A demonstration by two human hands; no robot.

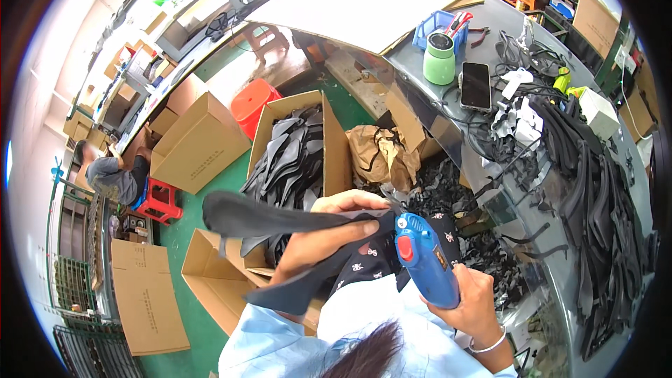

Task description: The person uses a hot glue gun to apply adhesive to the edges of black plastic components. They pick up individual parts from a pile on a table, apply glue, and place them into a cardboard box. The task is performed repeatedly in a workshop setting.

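My left hand (325, 236) is closed around a long, flat black strip (262, 217), pinching it between thumb and fingers. One wide end sticks out to the left, and another black length hangs below the hand. My right hand (474, 302) grips a blue handheld power tool (430, 269) with a red button. The tool's front end is against or right beside the strip, close to my left fingertips; its working tip cannot be made out. Below the hands lies a dark patterned cloth (364, 259) over my lap.
A cardboard box (336, 154) full of black strips stands ahead, beside a brown paper bag (385, 157) and black scraps (441, 189). The grey table (553, 238) at right bears piled strips (595, 196), a phone (476, 86) and a green jar (439, 63). A person (115, 178) sits far left.
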